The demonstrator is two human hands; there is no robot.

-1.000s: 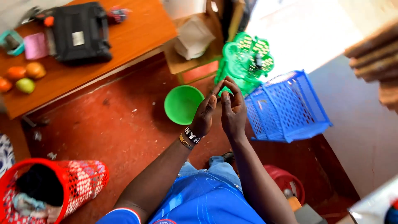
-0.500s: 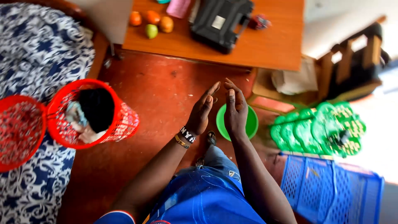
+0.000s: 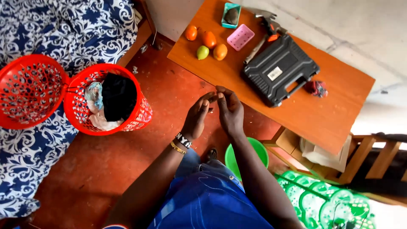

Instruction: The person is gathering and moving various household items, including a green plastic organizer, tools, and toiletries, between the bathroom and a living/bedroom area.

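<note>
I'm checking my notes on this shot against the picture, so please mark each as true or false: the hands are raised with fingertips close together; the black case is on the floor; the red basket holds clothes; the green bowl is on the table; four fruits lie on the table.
1. The left hand and right hand are raised with fingertips close together. True.
2. The black case is on the floor. False: it lies on the wooden table.
3. The red basket holds clothes. True.
4. The green bowl is on the table. False: it sits on the floor.
5. Four fruits lie on the table. True.
</note>
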